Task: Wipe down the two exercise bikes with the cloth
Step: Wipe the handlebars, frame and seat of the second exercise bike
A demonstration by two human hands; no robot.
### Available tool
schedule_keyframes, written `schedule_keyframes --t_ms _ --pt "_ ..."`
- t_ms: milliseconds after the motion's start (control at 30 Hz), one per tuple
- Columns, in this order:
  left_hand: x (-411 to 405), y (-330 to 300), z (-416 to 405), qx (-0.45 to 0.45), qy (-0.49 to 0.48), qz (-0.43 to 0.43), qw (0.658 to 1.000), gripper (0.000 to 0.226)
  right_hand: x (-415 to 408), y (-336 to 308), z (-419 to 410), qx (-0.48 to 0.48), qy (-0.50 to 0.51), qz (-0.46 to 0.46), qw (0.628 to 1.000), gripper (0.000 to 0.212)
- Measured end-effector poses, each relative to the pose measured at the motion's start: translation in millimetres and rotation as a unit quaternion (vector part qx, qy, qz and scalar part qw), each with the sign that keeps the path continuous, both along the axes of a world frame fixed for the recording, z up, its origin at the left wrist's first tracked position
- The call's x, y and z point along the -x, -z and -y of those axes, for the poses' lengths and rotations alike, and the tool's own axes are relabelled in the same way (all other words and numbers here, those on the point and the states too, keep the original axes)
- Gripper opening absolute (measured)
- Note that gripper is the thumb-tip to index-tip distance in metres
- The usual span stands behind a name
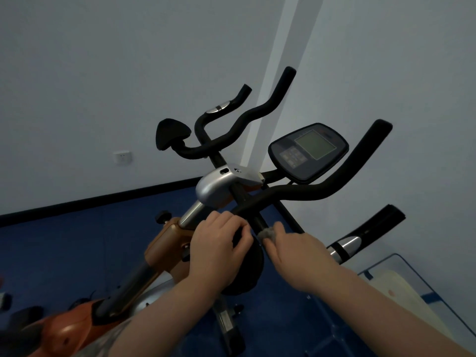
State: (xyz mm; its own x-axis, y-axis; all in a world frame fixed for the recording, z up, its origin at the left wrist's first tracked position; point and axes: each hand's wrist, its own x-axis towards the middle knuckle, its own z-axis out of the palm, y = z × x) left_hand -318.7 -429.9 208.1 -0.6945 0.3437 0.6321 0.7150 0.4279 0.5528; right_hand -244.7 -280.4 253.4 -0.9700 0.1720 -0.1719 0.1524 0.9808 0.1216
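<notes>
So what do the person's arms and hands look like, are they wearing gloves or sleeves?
No gloves. Both the left hand and the right hand are bare, and both forearms are uncovered all the way to the picture's bottom edge. No watch, rings or bracelets show. Any sleeves would be out of view.

Handlebar (304, 194) and console (309, 153) crowd above both hands; open space lies toward the wall (103, 73).

Pale wall (103, 60), black skirting (77, 202), blue floor (64, 253).

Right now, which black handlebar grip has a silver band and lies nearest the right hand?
The lower-right grip, just beyond the right hand; the other banded grip is far upper-left.
</notes>
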Motion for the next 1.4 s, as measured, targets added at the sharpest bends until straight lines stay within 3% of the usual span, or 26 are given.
schedule_keyframes --t_ms 167,267,433,533,633,733,867,967,1133,1200,1300,1400 --pt "1 -1 0 -0.005 -0.002 -0.003 1.000 0.016 38 1 8 0.059 0.027 0.002 0.998 0.034" --pt "0 0 0 -0.005 -0.004 -0.006 1.000 0.017 27 -1 1 0.140 0.037 -0.003 0.990 0.031" --pt "2 1 0 -0.009 -0.006 -0.005 1.000 0.018 11 1 -13 0.079 -0.012 0.045 0.996 0.039" --pt "3 2 0 -0.006 -0.009 -0.001 1.000 0.017 29 -2 -8 0.097 -0.024 0.051 0.994 0.029" --pt "3 2 1 -0.009 -0.003 0.001 1.000 0.018 36 -1 -2 0.122 -0.010 -0.008 0.992 0.020" --pt "1 2 3 -0.008 0.003 0.000 1.000 0.020 16 6 3 0.144 0.023 -0.058 0.988 0.028" --pt "2 3 5 -0.010 0.010 0.007 1.000 0.021 -33 -3 -8 0.029 -0.094 -0.123 0.987 0.045" --pt "4 4 4 -0.016 0.010 0.010 1.000 0.023 -60 -14 -38 0.015 -0.149 -0.200 0.968 0.028" --pt "3 5 0 -0.027 0.004 -0.002 1.000 0.021 -67 -11 -60 0.064 -0.031 -0.357 0.931 0.026" --pt "3 6 -1 -0.033 -0.011 -0.003 0.999 0.019 -62 3 -40 0.073 0.003 -0.351 0.933 0.026" --pt "3 7 0 -0.036 -0.034 0.024 0.998 0.005 -59 21 -12 0.032 -0.066 -0.309 0.948 0.024" --pt "1 6 1 -0.037 -0.053 0.077 0.995 0.010 -57 12 -19 0.024 -0.111 -0.304 0.946 0.029"
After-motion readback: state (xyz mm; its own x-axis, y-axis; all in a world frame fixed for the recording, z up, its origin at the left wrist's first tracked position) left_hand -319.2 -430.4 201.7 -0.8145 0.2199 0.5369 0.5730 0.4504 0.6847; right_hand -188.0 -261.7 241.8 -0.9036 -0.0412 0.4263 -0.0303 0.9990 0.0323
